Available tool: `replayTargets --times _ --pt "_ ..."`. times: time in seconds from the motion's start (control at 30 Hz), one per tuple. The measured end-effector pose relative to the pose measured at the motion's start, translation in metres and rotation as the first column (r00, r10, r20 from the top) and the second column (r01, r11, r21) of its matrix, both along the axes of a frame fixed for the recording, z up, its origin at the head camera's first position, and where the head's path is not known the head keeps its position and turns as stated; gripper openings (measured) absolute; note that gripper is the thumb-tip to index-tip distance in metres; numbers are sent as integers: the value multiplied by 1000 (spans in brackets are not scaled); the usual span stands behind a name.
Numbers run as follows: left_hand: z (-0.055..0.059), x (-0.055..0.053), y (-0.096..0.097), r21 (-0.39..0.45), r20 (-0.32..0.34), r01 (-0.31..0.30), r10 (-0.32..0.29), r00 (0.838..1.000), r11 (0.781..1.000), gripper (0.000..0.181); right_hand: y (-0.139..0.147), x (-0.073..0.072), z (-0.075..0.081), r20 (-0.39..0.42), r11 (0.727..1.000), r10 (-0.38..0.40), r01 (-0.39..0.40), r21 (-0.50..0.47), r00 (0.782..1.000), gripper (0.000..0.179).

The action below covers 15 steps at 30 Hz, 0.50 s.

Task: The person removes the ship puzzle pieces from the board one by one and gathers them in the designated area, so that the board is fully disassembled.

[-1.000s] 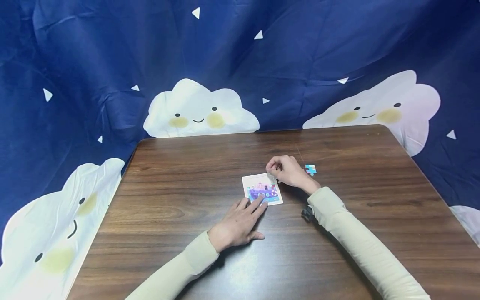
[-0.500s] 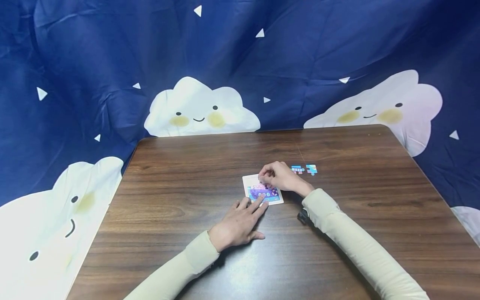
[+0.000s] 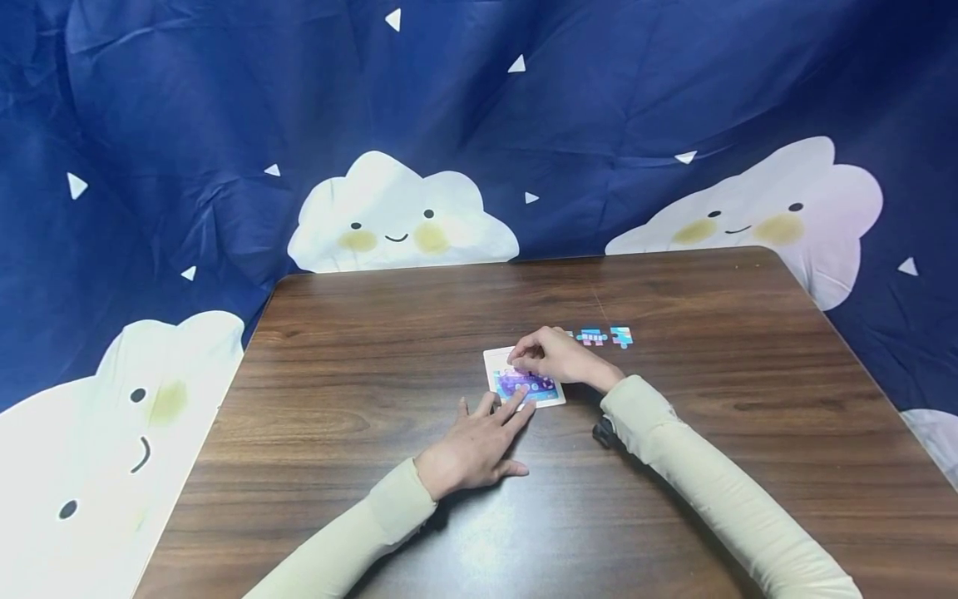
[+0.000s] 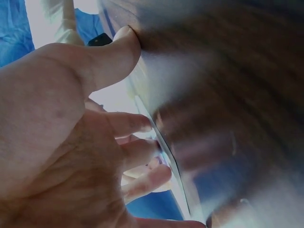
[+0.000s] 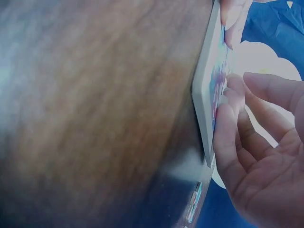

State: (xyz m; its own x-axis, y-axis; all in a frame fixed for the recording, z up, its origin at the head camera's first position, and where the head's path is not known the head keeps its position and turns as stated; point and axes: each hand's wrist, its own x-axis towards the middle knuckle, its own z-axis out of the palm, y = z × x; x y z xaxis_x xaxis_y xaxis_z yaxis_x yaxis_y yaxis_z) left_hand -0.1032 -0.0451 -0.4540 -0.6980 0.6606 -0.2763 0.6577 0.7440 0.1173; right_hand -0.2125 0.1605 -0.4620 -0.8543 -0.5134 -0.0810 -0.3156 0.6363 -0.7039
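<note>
A square jigsaw puzzle in a white tray (image 3: pixel 553 394) lies mid-table; its picture has purple, blue and pink parts. My left hand (image 3: pixel 473 445) lies with fingers spread, fingertips resting on the tray's near edge and the thumb out to the side. In the left wrist view, the left fingers (image 4: pixel 142 183) reach over the tray's edge. My right hand (image 3: pixel 557 356) is over the upper part of the puzzle, thumb and fingertips drawn together as if round a small puzzle piece, largely hidden. The right wrist view shows the right fingertips (image 5: pixel 225 111) touching the puzzle's face.
Behind the right hand, loose jigsaw pieces lie in a row: one blue and white (image 3: pixel 592 337), one blue (image 3: pixel 621 336), and another partly hidden by the hand. The brown wooden table (image 3: pixel 359 349) ends at a blue curtain (image 3: pixel 569 108) with smiling clouds.
My right hand has moved left and nearer from the tray's upper right corner onto the puzzle, uncovering more of the loose pieces. The left hand has stayed nearly still.
</note>
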Motion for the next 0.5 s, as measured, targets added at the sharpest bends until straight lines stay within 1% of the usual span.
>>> replayTargets --times 0.2,0.37,0.5 --pt "0 0 -2 26 18 -8 8 1000 1000 92 0 2 1 5 999 32 -32 -5 999 15" --pt "-1 0 -3 48 25 -15 14 1000 999 91 -1 1 1 12 999 34 -34 -12 999 14" --pt "0 0 -4 53 17 -10 9 1000 999 90 -1 1 1 7 999 33 -33 -7 999 14"
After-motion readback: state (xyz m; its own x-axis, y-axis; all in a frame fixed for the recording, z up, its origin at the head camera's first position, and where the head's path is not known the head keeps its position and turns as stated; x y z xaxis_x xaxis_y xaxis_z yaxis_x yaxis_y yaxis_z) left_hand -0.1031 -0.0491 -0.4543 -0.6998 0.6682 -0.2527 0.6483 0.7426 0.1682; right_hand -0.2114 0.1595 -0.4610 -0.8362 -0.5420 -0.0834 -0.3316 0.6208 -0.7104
